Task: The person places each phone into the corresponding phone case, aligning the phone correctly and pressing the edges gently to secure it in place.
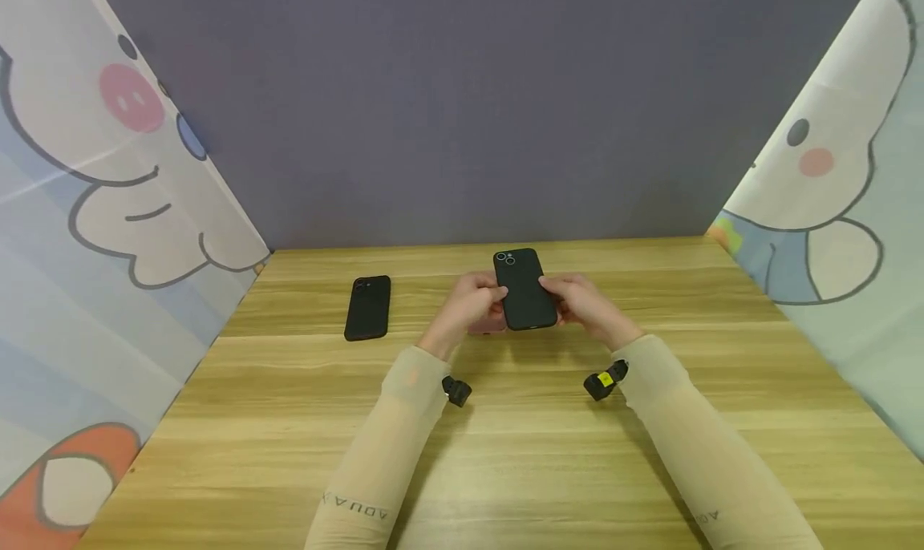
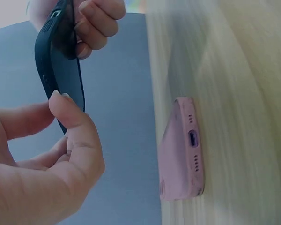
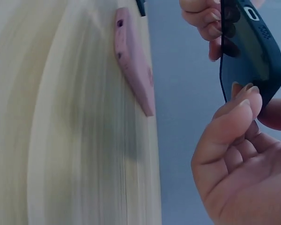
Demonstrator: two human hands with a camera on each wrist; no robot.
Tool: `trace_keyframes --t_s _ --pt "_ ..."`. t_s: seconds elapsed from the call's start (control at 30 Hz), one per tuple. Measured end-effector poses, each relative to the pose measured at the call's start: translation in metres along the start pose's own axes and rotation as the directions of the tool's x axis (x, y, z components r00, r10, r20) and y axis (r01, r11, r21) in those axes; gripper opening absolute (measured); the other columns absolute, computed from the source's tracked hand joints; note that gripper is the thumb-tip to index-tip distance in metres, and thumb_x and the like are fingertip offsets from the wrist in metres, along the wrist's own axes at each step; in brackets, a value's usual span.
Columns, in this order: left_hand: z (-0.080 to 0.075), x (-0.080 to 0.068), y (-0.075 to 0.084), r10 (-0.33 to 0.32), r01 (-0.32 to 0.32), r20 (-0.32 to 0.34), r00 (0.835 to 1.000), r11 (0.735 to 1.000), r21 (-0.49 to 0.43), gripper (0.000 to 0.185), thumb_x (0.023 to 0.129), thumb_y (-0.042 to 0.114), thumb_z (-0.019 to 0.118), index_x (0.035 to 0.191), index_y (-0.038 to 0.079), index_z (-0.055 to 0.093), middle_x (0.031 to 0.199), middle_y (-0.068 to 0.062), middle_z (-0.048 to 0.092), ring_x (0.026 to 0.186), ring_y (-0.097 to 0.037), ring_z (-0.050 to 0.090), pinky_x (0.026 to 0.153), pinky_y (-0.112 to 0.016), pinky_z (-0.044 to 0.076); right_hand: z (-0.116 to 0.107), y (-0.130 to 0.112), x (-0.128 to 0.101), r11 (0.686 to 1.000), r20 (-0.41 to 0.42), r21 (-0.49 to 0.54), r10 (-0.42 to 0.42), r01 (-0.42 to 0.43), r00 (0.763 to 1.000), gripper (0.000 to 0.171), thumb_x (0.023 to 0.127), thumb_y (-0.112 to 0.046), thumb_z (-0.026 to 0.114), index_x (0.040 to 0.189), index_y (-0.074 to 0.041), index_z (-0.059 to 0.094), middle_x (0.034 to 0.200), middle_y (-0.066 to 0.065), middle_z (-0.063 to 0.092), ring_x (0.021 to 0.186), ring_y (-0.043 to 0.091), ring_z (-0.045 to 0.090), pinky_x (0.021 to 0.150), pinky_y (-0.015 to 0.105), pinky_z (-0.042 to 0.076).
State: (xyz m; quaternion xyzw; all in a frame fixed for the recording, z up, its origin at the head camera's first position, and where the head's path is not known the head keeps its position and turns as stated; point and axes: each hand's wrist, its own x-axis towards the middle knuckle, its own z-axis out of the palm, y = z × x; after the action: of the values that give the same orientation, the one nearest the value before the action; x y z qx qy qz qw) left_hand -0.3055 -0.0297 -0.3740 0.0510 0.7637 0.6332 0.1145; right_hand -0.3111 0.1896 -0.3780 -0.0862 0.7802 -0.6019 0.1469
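Observation:
Both hands hold up a smartphone in a black case (image 1: 527, 293), its camera side toward the head view and its dark glossy screen (image 2: 68, 70) facing down. My left hand (image 1: 469, 305) pinches one long edge between thumb and fingers. On the opposite edge my right hand (image 1: 586, 303) grips the same way, its fingertips (image 3: 241, 110) against the screen side. Under the held phone, a pink-cased smartphone (image 2: 178, 154) lies on the table, mostly hidden in the head view. Its charging port end shows in the left wrist view.
Another black-cased phone (image 1: 368, 308) lies on the wooden table (image 1: 520, 454), left of the hands. A plain grey panel (image 1: 462, 117) rises behind the table. Cartoon-printed cloths (image 1: 72, 213) hang at both sides. A small black camera (image 1: 456, 391) is worn on each wrist.

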Motion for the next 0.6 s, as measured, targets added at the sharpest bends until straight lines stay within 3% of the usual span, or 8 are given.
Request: trace_keyframes --t_s 0.1,0.17,0.27,0.37,0.47,0.53,0.6 --pt "0.004 0.004 -0.002 -0.003 0.003 0.002 1.000 1.000 0.011 0.019 0.102 0.010 0.061 0.086 0.003 0.067 0.081 -0.009 0.063 0.073 -0.023 0.061 0.088 -0.055 0.055 -0.002 0.001 0.001 0.998 -0.015 -0.062 0.010 -0.011 1.000 0.039 0.109 -0.031 0.047 0.099 0.001 0.066 0.067 0.000 0.055 0.054 0.013 0.049 0.058 0.032 0.046" --pt "0.008 0.006 -0.003 -0.001 0.001 0.007 1.000 1.000 0.005 0.031 0.102 0.009 0.060 0.072 0.009 0.054 0.073 -0.007 0.056 0.066 -0.020 0.055 0.080 -0.050 0.054 -0.005 0.002 0.002 0.994 -0.017 -0.104 0.021 -0.023 1.000 0.039 0.109 -0.031 0.046 0.091 -0.001 0.064 0.063 -0.001 0.052 0.052 0.013 0.049 0.058 0.032 0.044" --pt "0.013 0.009 -0.003 0.008 -0.008 0.002 1.000 1.000 -0.018 0.046 0.103 0.008 0.059 0.068 0.017 0.031 0.066 -0.003 0.041 0.058 -0.018 0.042 0.068 -0.044 0.041 -0.010 0.003 0.002 0.986 -0.021 -0.164 0.038 -0.041 0.999 0.041 0.110 -0.030 0.045 0.082 -0.004 0.061 0.058 -0.001 0.049 0.051 0.014 0.047 0.057 0.032 0.043" --pt "0.018 0.012 -0.003 -0.004 0.004 -0.011 1.000 0.999 -0.040 0.051 0.103 0.007 0.059 0.071 0.020 0.021 0.064 -0.001 0.029 0.055 -0.018 0.030 0.066 -0.043 0.028 -0.013 0.003 0.002 0.977 -0.015 -0.205 0.050 -0.052 0.999 0.042 0.110 -0.029 0.044 0.084 -0.003 0.063 0.058 0.000 0.049 0.052 0.014 0.046 0.057 0.032 0.043" --pt "0.023 0.015 -0.002 -0.035 0.036 -0.036 0.999 0.999 0.025 0.049 0.102 0.009 0.061 0.069 0.019 0.026 0.059 -0.001 0.033 0.049 -0.017 0.029 0.058 -0.040 0.029 -0.015 0.004 0.002 0.969 -0.016 -0.238 0.062 -0.064 0.998 0.041 0.111 -0.027 0.044 0.087 0.000 0.065 0.060 0.002 0.051 0.054 0.014 0.047 0.058 0.032 0.045" --pt "0.026 0.017 -0.002 -0.065 0.070 -0.065 0.996 0.995 0.077 0.040 0.101 0.011 0.063 0.067 0.017 0.042 0.055 -0.006 0.042 0.045 -0.017 0.031 0.051 -0.036 0.030 -0.014 0.005 0.003 0.962 -0.024 -0.260 0.077 -0.081 0.997 0.040 0.110 -0.025 0.045 0.086 0.001 0.065 0.061 0.003 0.052 0.055 0.014 0.049 0.058 0.031 0.046" --pt "0.028 0.019 -0.003 -0.078 0.091 -0.089 0.993 0.983 0.157 0.025 0.101 0.014 0.065 0.076 0.011 0.064 0.058 -0.013 0.057 0.043 -0.016 0.037 0.046 -0.031 0.032 -0.013 0.007 0.003 0.954 -0.032 -0.282 0.091 -0.096 0.995 0.040 0.110 -0.023 0.045 0.084 0.001 0.064 0.061 0.003 0.052 0.055 0.014 0.050 0.058 0.030 0.047"
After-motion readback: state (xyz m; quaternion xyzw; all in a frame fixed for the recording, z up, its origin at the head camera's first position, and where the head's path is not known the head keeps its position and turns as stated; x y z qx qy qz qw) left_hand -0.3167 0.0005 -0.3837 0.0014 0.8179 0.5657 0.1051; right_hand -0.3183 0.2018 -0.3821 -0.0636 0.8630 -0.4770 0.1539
